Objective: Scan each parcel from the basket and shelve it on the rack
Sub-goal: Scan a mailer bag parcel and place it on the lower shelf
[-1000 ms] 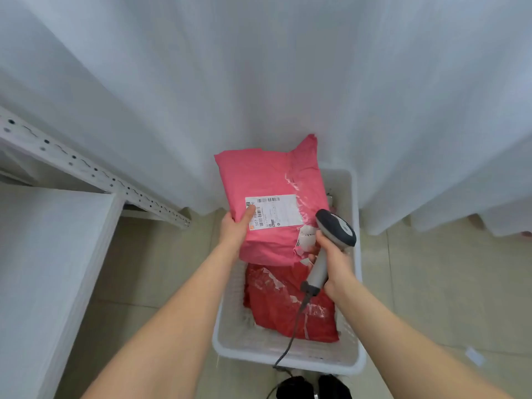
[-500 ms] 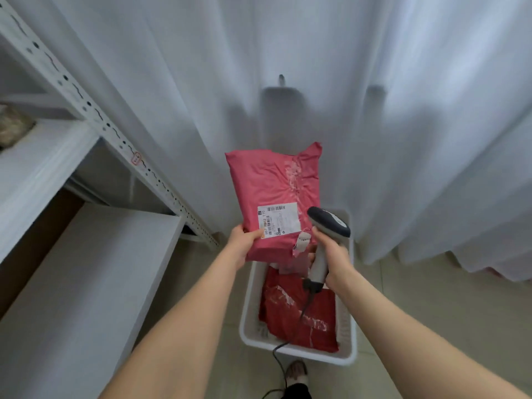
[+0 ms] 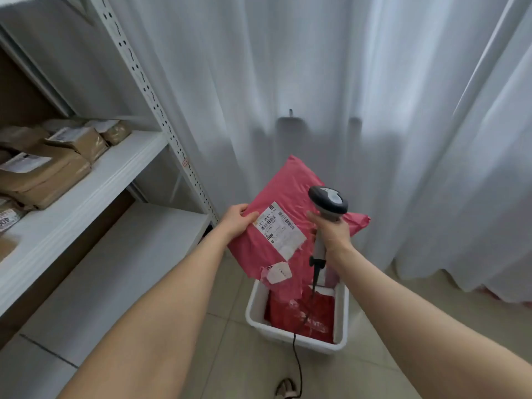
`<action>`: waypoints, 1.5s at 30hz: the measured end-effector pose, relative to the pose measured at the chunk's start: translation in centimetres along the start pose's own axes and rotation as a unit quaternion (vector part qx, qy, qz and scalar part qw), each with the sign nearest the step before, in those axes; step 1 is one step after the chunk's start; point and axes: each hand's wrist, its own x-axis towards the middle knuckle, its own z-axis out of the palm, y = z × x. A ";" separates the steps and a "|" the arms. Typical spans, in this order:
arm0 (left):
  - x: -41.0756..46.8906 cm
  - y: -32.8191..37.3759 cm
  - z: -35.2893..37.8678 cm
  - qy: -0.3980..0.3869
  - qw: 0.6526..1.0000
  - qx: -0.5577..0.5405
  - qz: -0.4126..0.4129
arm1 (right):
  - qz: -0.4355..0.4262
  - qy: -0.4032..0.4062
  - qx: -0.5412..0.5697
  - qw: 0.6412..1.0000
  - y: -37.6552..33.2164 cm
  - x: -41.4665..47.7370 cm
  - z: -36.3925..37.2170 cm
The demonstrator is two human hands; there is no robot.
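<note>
here the left hand (image 3: 239,223) grips the pink parcel (image 3: 288,191) by its nine o'clock edge, with the thumb laid over the front just beside the white shipping label (image 3: 277,230) and the fingers hidden behind. the parcel is held in the air, tilted, above the far end of the white basket (image 3: 254,306), which stands on the tiled floor (image 3: 230,355) at six o'clock of the parcel. the right hand (image 3: 331,233) is curled round the grip of a barcode scanner (image 3: 328,201), at three o'clock of the label. the scanner's dark head sits above the fist and overlaps the parcel's right part; whether it touches the parcel i cannot tell. its black cable (image 3: 298,361) drops from the base of the grip, across the basket and down to the floor toward six o'clock. a small white tag (image 3: 277,272) hangs at the parcel's lower edge. in the basket lies a red parcel (image 3: 302,318), partly hidden by the held one. the white rack (image 3: 115,171) takes up the view from eight to eleven o'clock: a perforated upright, one shelf bearing several brown parcels (image 3: 49,168) with white labels, and a lower shelf beneath it. a white curtain (image 3: 316,82) hangs behind, from twelve to three o'clock.
</note>
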 end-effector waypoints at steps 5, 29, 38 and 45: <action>-3.4 2.7 -2.6 -0.080 0.987 0.137 0.039 | -0.051 -0.005 -0.071 0.996 -2.2 -2.6 0.3; -7.0 -3.8 -7.9 -0.043 0.998 0.036 0.022 | 0.009 -0.077 -0.226 0.971 -2.5 -7.8 7.2; -8.4 -4.4 -7.6 -0.147 0.989 -0.025 -0.008 | 0.005 -0.070 -0.220 0.973 -3.1 -8.3 8.3; -8.1 -4.0 -7.0 -0.084 0.990 -0.104 -0.035 | -0.037 0.001 -0.168 0.985 -2.3 -8.9 8.9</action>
